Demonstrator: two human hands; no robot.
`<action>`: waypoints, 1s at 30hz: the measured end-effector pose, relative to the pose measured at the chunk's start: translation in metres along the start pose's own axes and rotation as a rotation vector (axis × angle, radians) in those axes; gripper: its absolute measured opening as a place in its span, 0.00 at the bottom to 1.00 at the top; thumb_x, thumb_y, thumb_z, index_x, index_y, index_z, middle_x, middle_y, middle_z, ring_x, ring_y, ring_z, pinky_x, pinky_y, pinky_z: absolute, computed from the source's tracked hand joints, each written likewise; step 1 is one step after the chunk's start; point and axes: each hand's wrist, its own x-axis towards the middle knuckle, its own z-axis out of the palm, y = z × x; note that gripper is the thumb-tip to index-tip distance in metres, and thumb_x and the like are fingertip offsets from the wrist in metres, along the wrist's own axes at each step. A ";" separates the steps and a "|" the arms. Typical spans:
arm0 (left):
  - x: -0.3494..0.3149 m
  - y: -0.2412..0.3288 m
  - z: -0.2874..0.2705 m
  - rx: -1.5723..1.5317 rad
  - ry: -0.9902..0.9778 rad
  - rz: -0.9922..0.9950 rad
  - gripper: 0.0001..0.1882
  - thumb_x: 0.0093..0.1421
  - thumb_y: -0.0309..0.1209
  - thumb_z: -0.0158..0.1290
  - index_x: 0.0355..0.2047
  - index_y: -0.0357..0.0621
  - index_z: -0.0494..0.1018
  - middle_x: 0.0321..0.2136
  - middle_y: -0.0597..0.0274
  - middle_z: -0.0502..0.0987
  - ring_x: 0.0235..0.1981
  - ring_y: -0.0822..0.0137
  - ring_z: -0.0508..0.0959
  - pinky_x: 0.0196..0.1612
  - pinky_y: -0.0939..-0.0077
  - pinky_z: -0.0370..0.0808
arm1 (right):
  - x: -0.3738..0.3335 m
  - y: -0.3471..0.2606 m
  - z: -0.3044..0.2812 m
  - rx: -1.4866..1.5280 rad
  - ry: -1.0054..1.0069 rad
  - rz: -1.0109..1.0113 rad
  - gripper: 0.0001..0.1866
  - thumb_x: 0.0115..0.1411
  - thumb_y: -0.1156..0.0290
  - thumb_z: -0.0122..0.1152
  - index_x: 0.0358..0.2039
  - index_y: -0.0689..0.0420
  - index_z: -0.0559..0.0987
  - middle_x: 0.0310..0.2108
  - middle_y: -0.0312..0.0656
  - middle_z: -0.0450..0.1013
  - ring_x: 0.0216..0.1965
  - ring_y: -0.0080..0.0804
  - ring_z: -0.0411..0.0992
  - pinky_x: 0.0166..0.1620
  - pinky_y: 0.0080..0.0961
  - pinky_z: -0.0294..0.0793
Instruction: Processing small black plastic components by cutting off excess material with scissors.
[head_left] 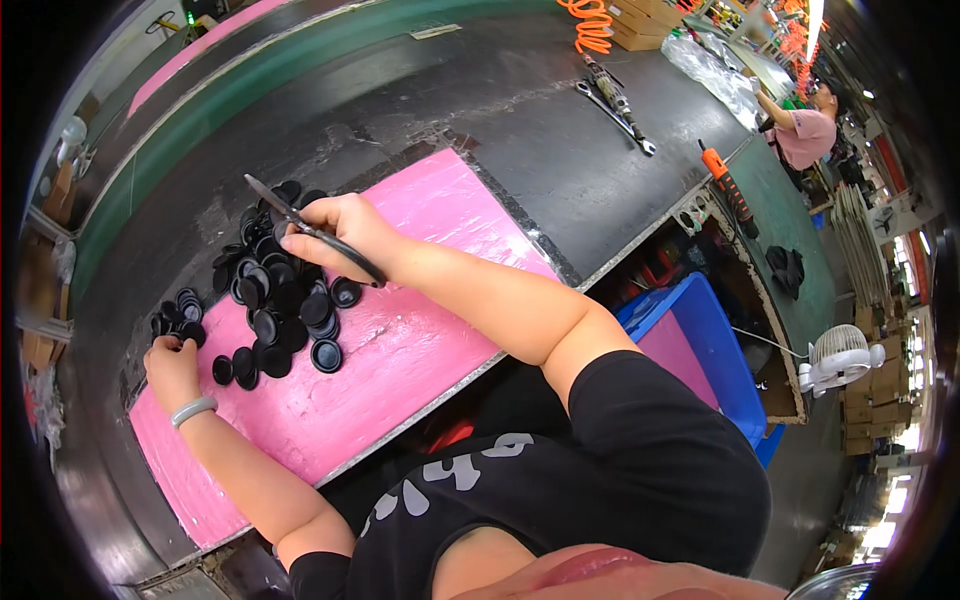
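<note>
Many round black caps (pixel 265 325) lie in a loose pile on a pink sheet (pixel 400 345) and the dark table beyond it. My right hand (pixel 350 230) is closed round a pair of scissors (pixel 268 198). Its blades point up and to the left over the pile, and the black handle loops toward my wrist. Whether those fingers also hold a cap cannot be made out. At the sheet's left edge, my left hand (pixel 173 368) has its thumb and fingers curled round a black cap (pixel 190 332) in a smaller cluster.
A wrench (pixel 622 122) and an air tool (pixel 608 88) with an orange coiled hose lie at the table's far right. A blue bin (pixel 715 345) stands below on my right, near a white fan (pixel 838 355). Another person (pixel 803 132) works farther off.
</note>
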 end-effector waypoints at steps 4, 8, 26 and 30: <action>-0.011 0.031 -0.008 -0.143 0.288 0.260 0.09 0.50 0.27 0.57 0.33 0.38 0.76 0.45 0.46 0.74 0.46 0.48 0.75 0.50 0.57 0.71 | -0.003 0.000 -0.004 -0.016 0.008 0.010 0.09 0.59 0.70 0.64 0.33 0.64 0.79 0.24 0.30 0.72 0.27 0.13 0.67 0.31 0.16 0.69; -0.036 0.069 0.014 -0.516 0.082 0.651 0.13 0.54 0.24 0.56 0.41 0.37 0.75 0.43 0.50 0.74 0.42 0.51 0.75 0.46 0.62 0.72 | -0.003 0.002 0.002 -0.051 -0.021 0.045 0.08 0.59 0.70 0.64 0.33 0.63 0.79 0.24 0.29 0.72 0.27 0.13 0.67 0.31 0.15 0.69; -0.043 0.084 -0.005 -0.745 -0.135 0.362 0.07 0.56 0.23 0.55 0.36 0.36 0.75 0.27 0.59 0.77 0.27 0.70 0.75 0.34 0.75 0.72 | -0.010 0.000 0.004 -0.259 -0.113 0.022 0.13 0.56 0.66 0.68 0.36 0.63 0.80 0.23 0.33 0.73 0.25 0.14 0.67 0.30 0.16 0.68; -0.038 0.077 -0.008 -0.980 -0.199 0.292 0.07 0.59 0.25 0.55 0.36 0.35 0.74 0.30 0.61 0.77 0.30 0.73 0.75 0.36 0.78 0.72 | -0.013 -0.001 0.004 -0.445 -0.115 -0.067 0.16 0.53 0.64 0.68 0.37 0.62 0.80 0.23 0.39 0.76 0.25 0.22 0.72 0.31 0.21 0.71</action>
